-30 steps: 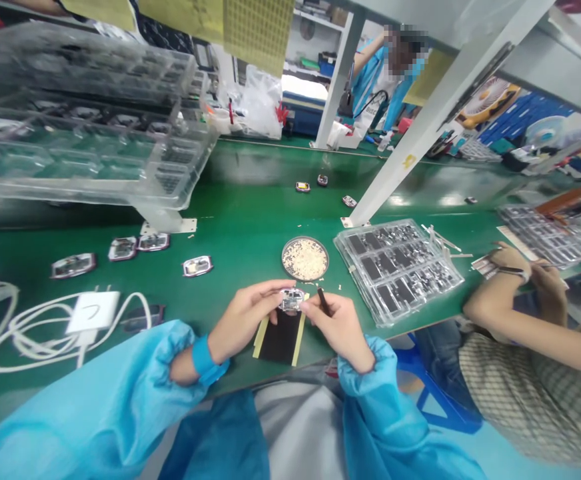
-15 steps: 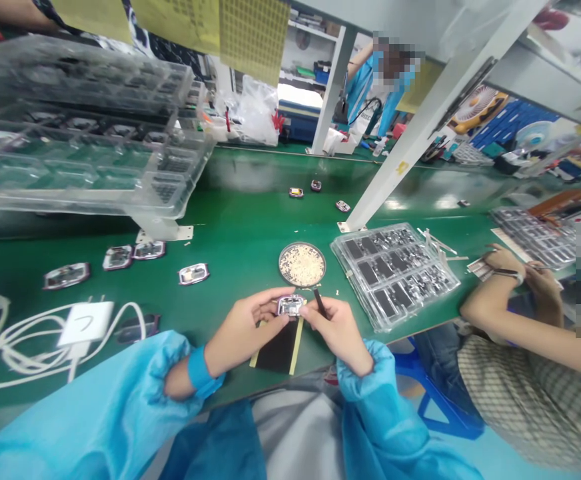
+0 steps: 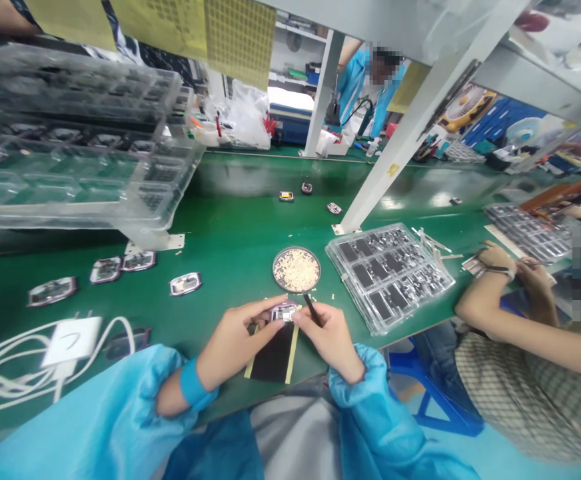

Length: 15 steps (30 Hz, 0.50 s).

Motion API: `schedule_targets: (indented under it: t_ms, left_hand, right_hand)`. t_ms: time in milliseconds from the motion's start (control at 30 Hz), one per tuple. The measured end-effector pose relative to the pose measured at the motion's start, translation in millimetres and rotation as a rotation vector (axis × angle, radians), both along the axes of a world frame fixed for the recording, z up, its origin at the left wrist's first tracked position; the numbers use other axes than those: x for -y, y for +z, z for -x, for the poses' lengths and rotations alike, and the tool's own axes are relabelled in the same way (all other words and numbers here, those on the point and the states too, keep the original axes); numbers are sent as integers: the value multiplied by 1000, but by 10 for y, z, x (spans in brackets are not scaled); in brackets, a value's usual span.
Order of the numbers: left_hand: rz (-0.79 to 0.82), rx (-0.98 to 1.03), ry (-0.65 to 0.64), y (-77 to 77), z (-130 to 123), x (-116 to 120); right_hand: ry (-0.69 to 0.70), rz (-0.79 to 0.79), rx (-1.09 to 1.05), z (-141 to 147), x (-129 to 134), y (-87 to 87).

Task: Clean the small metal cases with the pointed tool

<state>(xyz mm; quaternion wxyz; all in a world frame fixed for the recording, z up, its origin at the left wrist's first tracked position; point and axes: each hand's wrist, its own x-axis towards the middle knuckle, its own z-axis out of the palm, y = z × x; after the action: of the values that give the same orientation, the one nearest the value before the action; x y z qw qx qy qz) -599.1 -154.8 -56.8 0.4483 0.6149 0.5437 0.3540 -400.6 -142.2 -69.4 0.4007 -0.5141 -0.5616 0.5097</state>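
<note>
My left hand is closed around the edge of a small electronic device housing with a purple rim and silvery parts inside. My right hand pinches at the housing's right side, and a slim black tool, perhaps tweezers, sticks up from its grip. What the right fingertips do against the housing is too small to make out. Beneath both hands lies a black mat with yellow edge strips. Just beyond them sits a round dish filled with tiny pale and dark pieces.
To the right lies a clear compartment tray of dark flat parts. Several similar housings are scattered left and at the back. A white charger with coiled cable is at left. Stacked clear trays stand behind it. A co-worker's arm rests at right.
The view has shifted slightly, so most things sit a little further left and lower. Both hands keep their hold on the housing and the black tool.
</note>
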Motion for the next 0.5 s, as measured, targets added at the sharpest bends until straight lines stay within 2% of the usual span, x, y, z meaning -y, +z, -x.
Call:
schedule_targets:
  t_ms: [133,500]
  left_hand:
    - [62,68,-19,-34,2,-22]
    - [-19,8,-42,-48,16,-20]
  right_hand:
    - [38,24,-41,-16,-10,-19]
    - [81,17,-66,-43,-21,-43]
